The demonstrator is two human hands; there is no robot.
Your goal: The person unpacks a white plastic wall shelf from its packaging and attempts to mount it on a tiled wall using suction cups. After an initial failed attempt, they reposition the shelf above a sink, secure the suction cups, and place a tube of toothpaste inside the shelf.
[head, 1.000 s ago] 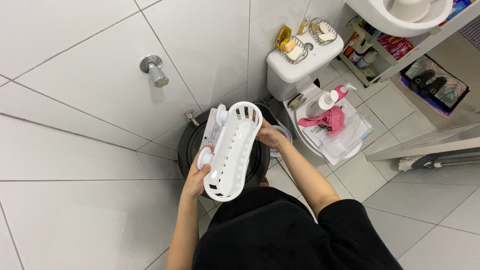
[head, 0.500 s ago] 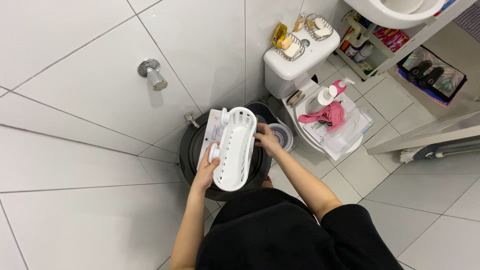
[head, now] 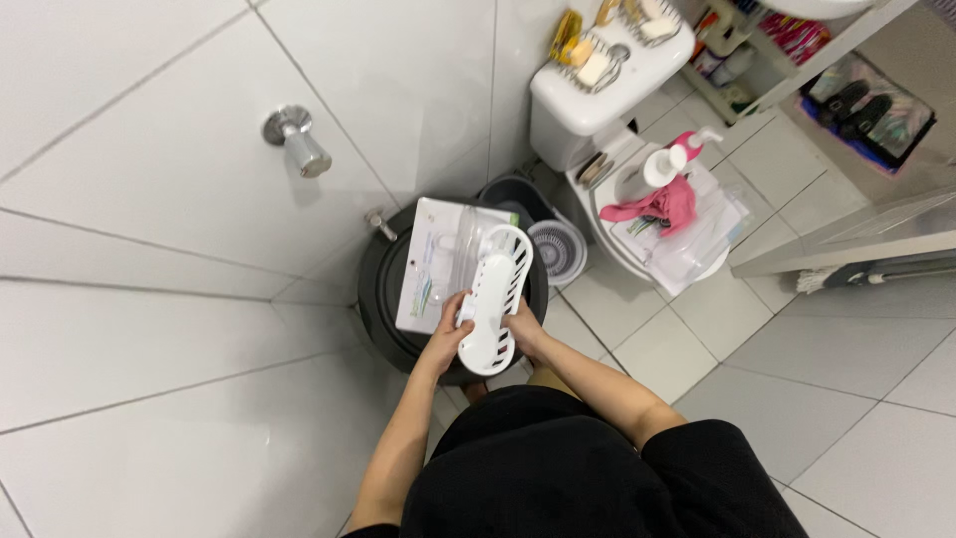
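Observation:
A white slotted plastic shelf basket (head: 495, 296) is held edge-on in front of me, with its white packaging card (head: 434, 267) behind it. My left hand (head: 447, 337) grips the basket's lower left end. My right hand (head: 522, 330) holds its lower right side. Both hover over a large black bucket (head: 380, 299) standing on the tiled floor against the wall.
A chrome tap (head: 297, 140) juts from the white tiled wall. A mop bucket with a round spinner (head: 556, 249) stands beside a white toilet (head: 597, 120); its lid carries a pink cloth (head: 659, 205) and a bottle (head: 661, 167). Shelves (head: 846, 90) stand at the right.
The basket has been lowered toward the black bucket and turned edge-on, with both hands still on it. The view has shifted.

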